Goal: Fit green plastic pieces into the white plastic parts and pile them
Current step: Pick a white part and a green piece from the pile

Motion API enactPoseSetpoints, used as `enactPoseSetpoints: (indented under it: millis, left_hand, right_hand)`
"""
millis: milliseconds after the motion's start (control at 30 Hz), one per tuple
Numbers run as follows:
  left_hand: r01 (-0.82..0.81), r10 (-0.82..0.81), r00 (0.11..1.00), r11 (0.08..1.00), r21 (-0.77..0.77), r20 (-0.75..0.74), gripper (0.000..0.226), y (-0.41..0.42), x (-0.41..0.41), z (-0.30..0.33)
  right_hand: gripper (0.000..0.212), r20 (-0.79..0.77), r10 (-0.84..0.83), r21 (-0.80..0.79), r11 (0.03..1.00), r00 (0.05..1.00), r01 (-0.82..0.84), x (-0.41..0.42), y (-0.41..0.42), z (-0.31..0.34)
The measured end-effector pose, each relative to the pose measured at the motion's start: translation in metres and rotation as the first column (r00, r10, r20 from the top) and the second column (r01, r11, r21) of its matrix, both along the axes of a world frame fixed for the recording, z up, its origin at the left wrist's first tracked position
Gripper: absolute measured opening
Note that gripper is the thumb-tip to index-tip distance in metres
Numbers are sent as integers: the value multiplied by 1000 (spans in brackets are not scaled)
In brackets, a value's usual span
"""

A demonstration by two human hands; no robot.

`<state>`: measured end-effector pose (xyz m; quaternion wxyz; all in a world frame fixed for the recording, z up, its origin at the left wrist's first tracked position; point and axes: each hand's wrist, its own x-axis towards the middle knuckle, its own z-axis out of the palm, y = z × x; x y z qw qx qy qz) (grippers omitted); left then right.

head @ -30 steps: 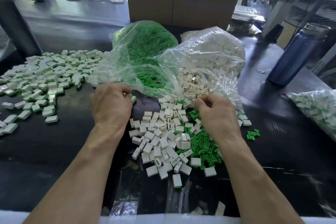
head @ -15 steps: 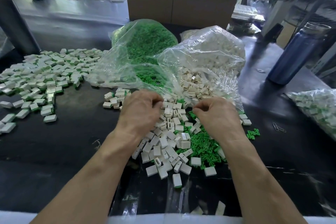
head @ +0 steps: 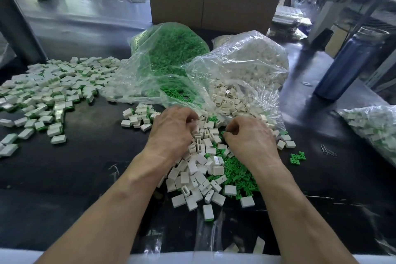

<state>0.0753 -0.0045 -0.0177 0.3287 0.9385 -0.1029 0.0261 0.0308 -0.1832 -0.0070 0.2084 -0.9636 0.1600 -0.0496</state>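
Curling over the loose supply heap, the left hand (head: pixel 171 133) and right hand (head: pixel 249 137) hide their contents; grip cannot be told. White parts (head: pixel 199 169) and green pieces (head: pixel 237 174) lie beneath. Judged step: selecting a pair. Next: align, press, add to finished pile (head: pixel 49 94).

Both bare forearms reach up from the bottom edge toward mid-frame, converging. The left hand (head: pixel 171 133) lies knuckles-up just left of center, fingers curled under. The right hand (head: pixel 250 137) sits close beside it, right of center, fingers and thumb curled inward toward the left hand.
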Motion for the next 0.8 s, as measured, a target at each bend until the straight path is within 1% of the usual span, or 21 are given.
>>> enactPoseSetpoints:
  millis: [67, 133, 267, 467, 533, 633, 700, 800]
  left_hand:
    - [8, -8, 1000, 999, 37, -7, 28, 0, 1, 0]
    - [16, -15, 1000, 997, 77, -8, 32, 0, 2, 1]
    - [3, -3, 1000, 998, 65, 3, 26, 0, 1, 1]
    - [-15, 14, 999, 999, 38, 43, 20, 1, -3, 4]
    - [-10, 10, 998, 1000, 0, 70, 18, 2, -6, 6]
    - [-7, 20, 991, 995, -98, 131, 16, 4, -10, 8]
    - [32, -7, 987, 987, -157, 159, 15, 5, -12, 8]
    - [115, -75, 986, 953, -282, 148, 14, 5, -14, 9]
  right_hand:
    - [10, 10, 5, 34, 999, 1000, -5, -1, 1, 0]
    - [7, 21, 13, 60, 998, 1000, -14, -1, 2, 0]
    - [5, 81, 26, 125, 992, 996, -36, -4, 3, 2]
    - [4, 233, 47, 293, 949, 971, -116, -6, 3, 0]
    - [9, 279, 39, 401, 903, 960, -153, -7, 3, -1]
    - [20, 321, 14, 624, 749, 947, -223, -8, 6, -1]
    - [21, 351, 4, 678, 689, 936, -257, -8, 7, -1]
    - [19, 407, -36, 712, 639, 913, -292, -7, 8, 1]
